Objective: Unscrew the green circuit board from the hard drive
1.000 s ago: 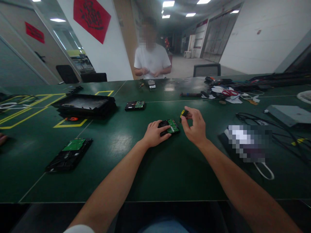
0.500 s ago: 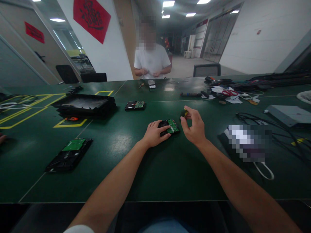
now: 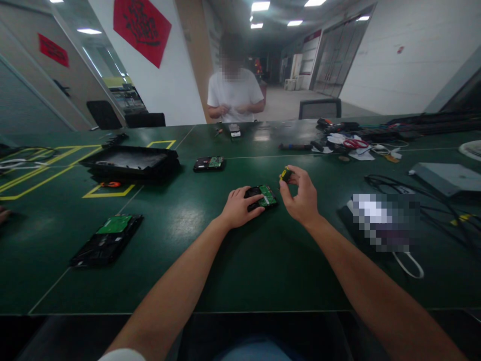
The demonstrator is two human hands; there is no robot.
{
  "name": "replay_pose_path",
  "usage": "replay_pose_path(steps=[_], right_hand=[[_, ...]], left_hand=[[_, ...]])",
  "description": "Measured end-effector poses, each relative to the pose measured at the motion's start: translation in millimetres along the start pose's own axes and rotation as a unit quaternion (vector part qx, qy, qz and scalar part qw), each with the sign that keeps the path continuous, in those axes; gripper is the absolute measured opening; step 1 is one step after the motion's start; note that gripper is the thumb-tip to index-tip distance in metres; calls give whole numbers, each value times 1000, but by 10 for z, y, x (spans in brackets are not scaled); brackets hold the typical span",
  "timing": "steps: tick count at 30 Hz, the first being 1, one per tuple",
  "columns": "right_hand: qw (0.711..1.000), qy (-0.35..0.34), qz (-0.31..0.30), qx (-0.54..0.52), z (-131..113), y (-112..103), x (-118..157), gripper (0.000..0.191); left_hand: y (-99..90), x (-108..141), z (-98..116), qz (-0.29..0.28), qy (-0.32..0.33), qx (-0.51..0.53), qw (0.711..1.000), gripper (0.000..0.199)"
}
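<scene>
A black hard drive [image 3: 258, 192] with a green circuit board lies on the table in front of me. My left hand [image 3: 240, 207] grips it from the left, fingers over its top and thumb along its near edge. Just right of the drive, my right hand [image 3: 299, 194] is raised, pinching a small black-and-yellow thing [image 3: 286, 174] between thumb and fingers. That thing is stubby; its exact kind is unclear, and part of it is hidden by the fingers. It is apart from the drive.
Other hard drives lie left [image 3: 112, 235] and further back [image 3: 209, 163]. Stacked black trays [image 3: 131, 163] stand back left. Right are a blurred-out item [image 3: 383, 220], cables [image 3: 443, 215] and a grey box [image 3: 447, 178]. Across the table sits a person [image 3: 236, 93]; another hand [image 3: 3, 214] shows far left.
My right hand has turned the small black-and-yellow thing, so more of its yellow side shows. My left hand and the hard drive have stayed put.
</scene>
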State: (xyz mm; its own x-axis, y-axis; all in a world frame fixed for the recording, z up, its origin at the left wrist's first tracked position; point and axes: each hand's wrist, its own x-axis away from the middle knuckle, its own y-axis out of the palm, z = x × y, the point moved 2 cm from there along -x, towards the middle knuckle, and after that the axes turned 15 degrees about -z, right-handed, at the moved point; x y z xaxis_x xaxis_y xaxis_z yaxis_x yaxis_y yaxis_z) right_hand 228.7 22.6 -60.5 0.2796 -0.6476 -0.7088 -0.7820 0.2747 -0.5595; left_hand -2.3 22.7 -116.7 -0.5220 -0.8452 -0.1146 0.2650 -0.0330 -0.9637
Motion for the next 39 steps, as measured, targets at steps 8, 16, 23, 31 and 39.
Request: replay_pose_path(steps=[8, 16, 23, 31, 39], right_hand=[[1000, 9, -14, -9, 8, 3, -2, 50], [1000, 11, -19, -7, -13, -14, -8, 46], [1000, 0, -1, 13, -50, -41, -13, 43], [1000, 10, -10, -15, -23, -34, -9, 43], [1000, -3, -17, 6, -23, -24, -11, 47]], left_hand=[[-3, 4, 3, 5, 5, 2, 1000, 51], [-6, -1, 9, -2, -2, 6, 1000, 51], [-23, 5, 21, -6, 1, -2, 1000, 51], [-17, 7, 18, -2, -2, -1, 1000, 51], [-23, 7, 21, -3, 1, 5, 1000, 51]])
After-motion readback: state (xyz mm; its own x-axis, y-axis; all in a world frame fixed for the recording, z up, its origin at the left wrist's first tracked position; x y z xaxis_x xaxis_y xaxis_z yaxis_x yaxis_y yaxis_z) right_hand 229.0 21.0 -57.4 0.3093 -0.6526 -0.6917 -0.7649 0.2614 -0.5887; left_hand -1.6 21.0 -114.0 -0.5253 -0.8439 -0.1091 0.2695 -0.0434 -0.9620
